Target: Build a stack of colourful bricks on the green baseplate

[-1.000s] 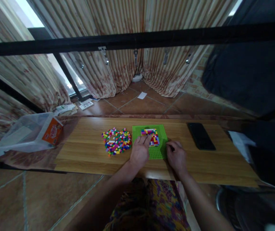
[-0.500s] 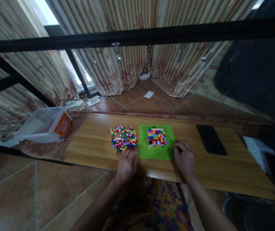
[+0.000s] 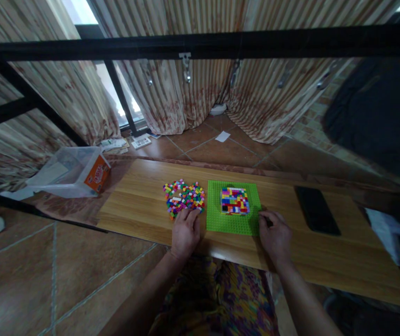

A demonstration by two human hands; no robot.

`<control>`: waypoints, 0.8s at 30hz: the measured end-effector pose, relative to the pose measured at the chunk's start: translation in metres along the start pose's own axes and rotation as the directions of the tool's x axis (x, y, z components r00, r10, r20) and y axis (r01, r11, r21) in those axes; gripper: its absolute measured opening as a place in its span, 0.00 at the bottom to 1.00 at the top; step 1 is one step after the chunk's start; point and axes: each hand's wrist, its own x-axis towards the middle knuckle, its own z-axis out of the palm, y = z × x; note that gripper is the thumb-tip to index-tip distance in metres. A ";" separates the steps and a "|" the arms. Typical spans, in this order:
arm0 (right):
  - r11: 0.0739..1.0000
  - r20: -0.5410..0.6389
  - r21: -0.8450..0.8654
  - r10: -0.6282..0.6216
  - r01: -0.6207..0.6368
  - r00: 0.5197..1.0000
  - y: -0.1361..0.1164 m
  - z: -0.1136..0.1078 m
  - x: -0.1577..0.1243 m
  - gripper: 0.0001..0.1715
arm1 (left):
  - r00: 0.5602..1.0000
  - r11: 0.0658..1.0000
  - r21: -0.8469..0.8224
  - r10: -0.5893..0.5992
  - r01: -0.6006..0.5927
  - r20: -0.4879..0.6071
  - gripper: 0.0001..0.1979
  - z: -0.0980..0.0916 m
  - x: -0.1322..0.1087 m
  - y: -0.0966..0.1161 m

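A square block built of many-coloured toy bricks (image 3: 235, 200) stands on a green baseplate (image 3: 233, 226). To the left of the plate lies a loose pile of small coloured bricks (image 3: 182, 193). My left hand (image 3: 186, 233) is at the pile's near edge, fingers bent and close together over the front bricks; its fingertips are partly hidden. Beside the baseplate's right edge rests my right hand (image 3: 275, 235), its fingers curled in with thumb and forefinger close together. Whatever it may hold is too small to make out.
Both hands work over a narrow wooden table (image 3: 133, 200). A black phone-like slab (image 3: 317, 210) lies at the right. On the left, a clear plastic bin (image 3: 70, 172) with an orange label stands beyond the table end. A dark metal bar (image 3: 214, 44) crosses ahead, before striped curtains.
The view has shifted slightly, so the table sits further right in it. My left hand has moved a little forward onto the pile's near edge. My right hand stays by the baseplate.
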 end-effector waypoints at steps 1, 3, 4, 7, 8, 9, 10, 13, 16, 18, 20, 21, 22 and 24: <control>1.000 -0.001 0.000 -0.002 0.002 1.000 0.000 0.000 0.000 0.14 | 1.000 1.000 0.012 0.010 -0.010 0.002 0.12 0.001 0.002 -0.002; 1.000 -0.009 0.002 -0.007 0.007 1.000 0.000 0.000 0.001 0.14 | 1.000 0.999 0.033 0.025 -0.026 0.011 0.13 0.002 0.007 -0.005; 1.000 -0.014 0.003 -0.010 0.010 1.000 -0.001 0.000 0.001 0.14 | 0.999 0.999 0.043 0.030 -0.030 0.016 0.12 0.003 0.010 -0.006; 1.000 -0.019 0.005 -0.011 0.011 1.000 -0.001 0.000 0.001 0.14 | 0.999 0.996 0.077 0.044 -0.046 0.025 0.10 0.006 0.015 -0.009; 1.000 -0.020 0.006 -0.010 0.010 1.000 -0.001 0.000 0.001 0.14 | 0.999 0.995 0.085 0.047 -0.049 0.024 0.09 0.007 0.015 -0.009; 1.000 -0.020 0.007 -0.009 0.009 1.000 -0.001 0.000 0.001 0.14 | 0.999 0.995 0.091 0.049 -0.051 0.020 0.09 0.007 0.016 -0.009; 1.000 -0.019 0.008 -0.008 0.009 1.000 -0.002 0.000 0.001 0.14 | 0.999 0.994 0.095 0.050 -0.051 0.016 0.08 0.008 0.016 -0.009; 1.000 -0.016 0.011 -0.006 0.007 1.000 -0.002 0.000 0.001 0.14 | 0.999 0.994 0.100 0.050 -0.049 -0.002 0.08 0.010 0.015 -0.009; 1.000 -0.013 0.015 0.000 0.000 1.000 -0.002 0.000 0.000 0.14 | 0.998 0.993 0.098 0.062 -0.061 -0.004 0.07 0.009 0.015 -0.009; 1.000 -0.015 0.014 0.001 -0.001 1.000 -0.003 0.000 0.000 0.14 | 0.997 0.992 0.096 0.081 -0.080 0.003 0.07 0.009 0.015 -0.008; 1.000 -0.012 0.012 0.006 -0.006 1.000 -0.003 0.000 0.000 0.14 | 0.995 0.990 0.098 0.096 -0.097 0.011 0.08 0.008 0.016 -0.008; 1.000 -0.011 0.011 0.010 -0.010 1.000 -0.003 0.000 0.000 0.14 | 0.995 0.990 0.101 0.100 -0.101 0.013 0.07 0.008 0.016 -0.007; 1.000 -0.009 0.011 0.013 -0.013 1.000 -0.003 0.001 -0.001 0.14 | 0.995 0.989 0.104 0.102 -0.103 0.014 0.07 0.007 0.016 -0.007; 1.000 -0.005 0.013 0.015 -0.015 1.000 -0.003 0.001 -0.001 0.15 | 0.994 0.988 0.108 0.106 -0.107 0.017 0.06 0.007 0.017 -0.007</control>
